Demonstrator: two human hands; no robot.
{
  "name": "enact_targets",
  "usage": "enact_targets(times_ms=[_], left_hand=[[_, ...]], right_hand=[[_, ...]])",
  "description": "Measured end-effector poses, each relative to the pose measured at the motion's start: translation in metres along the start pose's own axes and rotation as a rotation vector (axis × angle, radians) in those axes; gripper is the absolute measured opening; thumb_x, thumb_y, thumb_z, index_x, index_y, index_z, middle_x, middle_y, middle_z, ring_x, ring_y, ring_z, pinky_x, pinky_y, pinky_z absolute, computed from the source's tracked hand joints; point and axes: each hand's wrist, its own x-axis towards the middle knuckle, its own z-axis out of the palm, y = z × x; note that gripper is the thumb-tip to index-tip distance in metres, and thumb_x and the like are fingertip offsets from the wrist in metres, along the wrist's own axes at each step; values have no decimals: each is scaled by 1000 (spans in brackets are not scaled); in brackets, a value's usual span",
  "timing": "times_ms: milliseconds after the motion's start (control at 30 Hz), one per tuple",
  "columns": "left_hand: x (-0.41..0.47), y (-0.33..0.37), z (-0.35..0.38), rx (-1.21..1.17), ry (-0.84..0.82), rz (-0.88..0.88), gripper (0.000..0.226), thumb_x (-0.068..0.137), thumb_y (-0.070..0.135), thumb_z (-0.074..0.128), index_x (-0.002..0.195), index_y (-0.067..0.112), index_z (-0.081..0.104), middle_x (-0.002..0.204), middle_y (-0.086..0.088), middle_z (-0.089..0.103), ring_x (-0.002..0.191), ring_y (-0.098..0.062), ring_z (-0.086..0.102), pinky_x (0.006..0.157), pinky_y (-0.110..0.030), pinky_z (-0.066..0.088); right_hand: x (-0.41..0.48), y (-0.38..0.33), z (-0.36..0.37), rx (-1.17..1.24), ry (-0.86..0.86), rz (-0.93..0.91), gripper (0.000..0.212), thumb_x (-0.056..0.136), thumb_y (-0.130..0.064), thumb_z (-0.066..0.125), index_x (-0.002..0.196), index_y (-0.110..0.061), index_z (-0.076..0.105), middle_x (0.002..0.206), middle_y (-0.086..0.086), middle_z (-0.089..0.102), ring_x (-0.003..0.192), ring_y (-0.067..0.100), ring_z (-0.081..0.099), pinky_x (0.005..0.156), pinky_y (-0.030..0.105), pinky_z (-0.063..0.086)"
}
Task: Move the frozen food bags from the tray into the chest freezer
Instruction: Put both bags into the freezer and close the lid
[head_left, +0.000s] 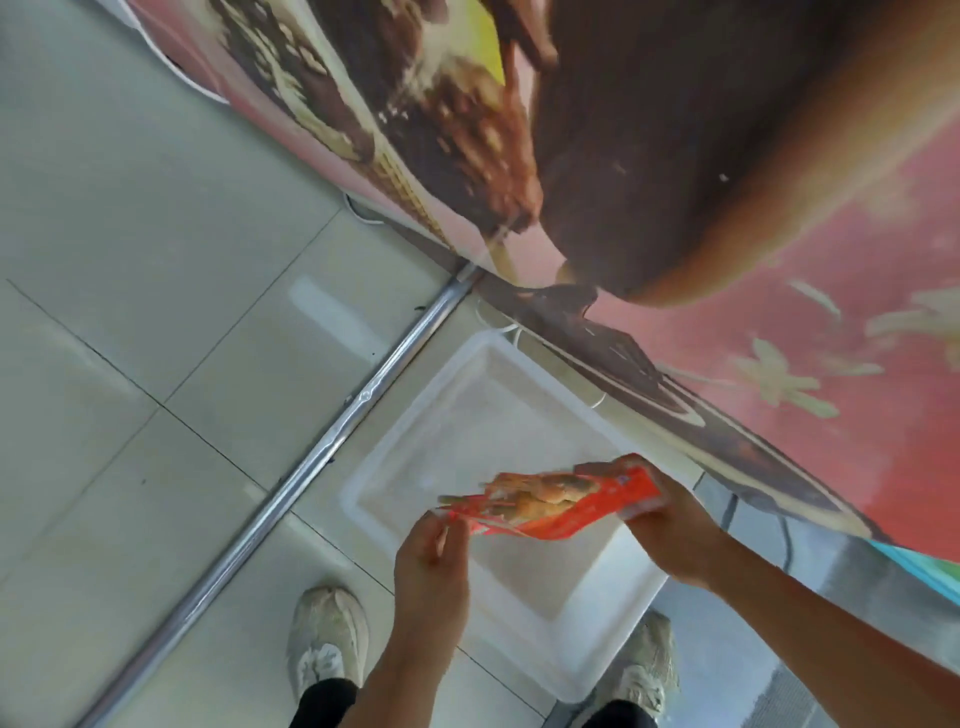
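Note:
An orange frozen food bag (556, 506) with a picture of fried food hangs above the white tray (405, 457) on the floor. My right hand (670, 525) grips the bag's right end. My left hand (434, 556) pinches its left corner. No other bag shows in the tray. The chest freezer's side (675, 182), covered with an ice cream picture on pink, rises at the top and right; its opening is out of view.
A metal floor strip (311, 467) runs diagonally left of the tray across pale floor tiles (130, 260). My two shoes (327, 639) stand at the tray's near edge. White cables (498, 327) lie at the freezer's foot.

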Motion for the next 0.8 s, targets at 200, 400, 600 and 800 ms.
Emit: enact_targets(times_ms=[200,400,600,800], left_hand=[[-107,205,-80,138,-160,272,26,92,10,64,91,31,78,99,12,79,100,-5,71,94,-27,50],[-220,456,-142,225,-342,759,33,89,47,59,113,27,71,119,9,74,111,-10,69,92,-23,51],[-300,675,-109,206,-528,1027,31,88,47,49,88,20,62,71,-16,59,62,-15,51,60,-33,43],[-326,782,22,122,-510,1042,30,95,33,49,80,8,57,57,14,57,51,3,46,53,-18,37]], right_hand=[[-164,-156,-61,360,135,-119,40,91,6,61,107,-29,75,114,-3,75,112,22,68,98,41,54],[-342,-326,-157,312,376,-396,46,79,-59,71,109,-24,70,113,-7,74,110,16,67,99,50,49],[-459,-448,-245,428,709,-707,12,90,-32,54,96,-33,65,85,-18,67,79,-3,58,75,16,47],[-472,-474,-362,746,781,-814,14,95,-19,49,105,-17,60,94,-13,74,88,5,69,74,20,54]])
